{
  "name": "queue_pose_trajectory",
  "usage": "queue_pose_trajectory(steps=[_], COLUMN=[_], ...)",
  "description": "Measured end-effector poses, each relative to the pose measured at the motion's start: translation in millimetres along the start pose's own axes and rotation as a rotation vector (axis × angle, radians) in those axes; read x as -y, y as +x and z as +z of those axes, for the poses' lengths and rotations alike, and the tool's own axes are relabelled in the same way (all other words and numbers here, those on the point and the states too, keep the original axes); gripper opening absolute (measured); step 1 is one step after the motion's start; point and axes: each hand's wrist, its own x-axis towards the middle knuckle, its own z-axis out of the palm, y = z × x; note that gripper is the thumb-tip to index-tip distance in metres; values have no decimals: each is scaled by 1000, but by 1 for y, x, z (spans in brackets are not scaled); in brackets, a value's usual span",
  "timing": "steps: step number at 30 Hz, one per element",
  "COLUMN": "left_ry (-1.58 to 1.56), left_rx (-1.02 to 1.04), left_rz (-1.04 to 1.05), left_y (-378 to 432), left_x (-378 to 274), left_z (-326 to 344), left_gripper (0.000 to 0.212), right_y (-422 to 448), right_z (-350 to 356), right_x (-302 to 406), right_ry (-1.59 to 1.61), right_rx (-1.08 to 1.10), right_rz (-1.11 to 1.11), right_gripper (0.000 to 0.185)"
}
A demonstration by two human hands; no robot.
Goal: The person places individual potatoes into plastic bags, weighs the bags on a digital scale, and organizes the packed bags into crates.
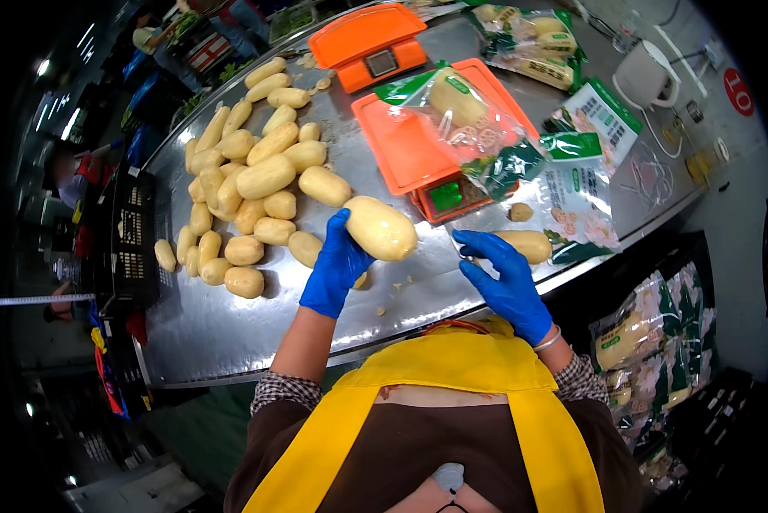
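My left hand [339, 266], in a blue glove, grips a thick peeled lotus root section [381, 228] above the steel table. My right hand [502, 279], gloved the same way, hovers near the table's front edge with thumb and forefinger apart. Something small and thin may sit between those fingers; I cannot make it out. Just behind the right hand lies another lotus root section [526, 246], partly covered by the fingers. A short root end piece [520, 212] rests beyond it. Many more peeled sections [265, 177] are heaped on the left of the table.
An orange scale [400, 151] with a lit display carries a bagged lotus root [457, 102]. Behind it stands a second orange scale [368, 38]. Printed bags [579, 186], filled packs [537, 45] and a white kettle [643, 74] occupy the right. A black crate [130, 237] adjoins the left edge.
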Motion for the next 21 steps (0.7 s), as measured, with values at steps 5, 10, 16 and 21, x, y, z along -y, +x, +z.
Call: queue_pose_trajectory(steps=[5,10,16,21], left_ry=[353,645,795,876], left_rx=[264,464,107,-101], left_rz=[-11,9,60,-129], left_y=[3,11,32,59], left_x=[28,46,45,52], left_z=[47,82,83,99], left_gripper=[67,79,44,48], right_y=[-10,-28,-40,-32], right_z=[-15,-29,-72,-88], right_x=[-1,-19,-30,-49], right_ry=[996,1231,847,742], right_rx=[202,107,-339,-547], right_rz=[654,648,403,426], right_gripper=[50,53,58,57])
